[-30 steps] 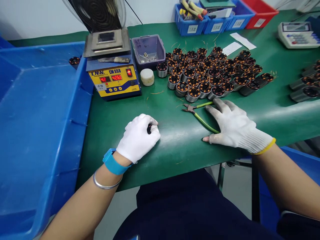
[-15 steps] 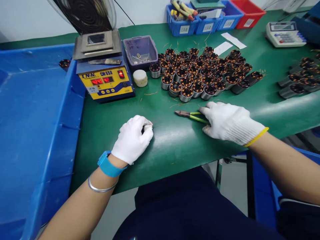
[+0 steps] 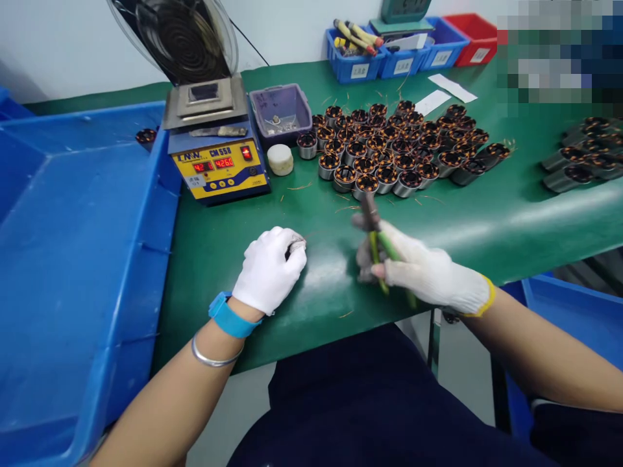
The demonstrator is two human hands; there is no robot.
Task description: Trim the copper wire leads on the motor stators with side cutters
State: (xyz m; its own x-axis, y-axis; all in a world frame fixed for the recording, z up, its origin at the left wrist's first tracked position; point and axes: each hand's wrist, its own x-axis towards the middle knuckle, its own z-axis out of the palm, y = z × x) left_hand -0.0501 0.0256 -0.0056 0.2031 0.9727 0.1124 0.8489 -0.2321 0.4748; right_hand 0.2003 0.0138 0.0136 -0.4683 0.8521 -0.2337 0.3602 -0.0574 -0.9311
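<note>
My right hand (image 3: 413,263), in a white work glove with a yellow cuff, grips a pair of diagonal cutters (image 3: 370,217) with green handles. The tool is raised off the table, its dark jaws pointing away from me, and it is slightly blurred. My left hand (image 3: 272,269), gloved in white, rests on the green table (image 3: 321,324) with fingers curled and thumb against the fingertips. Whatever may be between them is hidden. Beyond both hands stand many metal motor stators (image 3: 366,185) with copper windings, grouped closely; a few lie on their sides.
To the left are a blue bin (image 3: 63,259) and a yellow-fronted soldering pot (image 3: 219,172) with red digits. Near it are a purple tray (image 3: 272,104) and a round white block (image 3: 280,161). Labelled blue boxes (image 3: 357,69) line the back. More stators (image 3: 567,175) lie at right.
My right hand has lifted the cutters off the table and turned them upright, moving nearer to me. My left hand keeps its curled pose. The view has shifted slightly.
</note>
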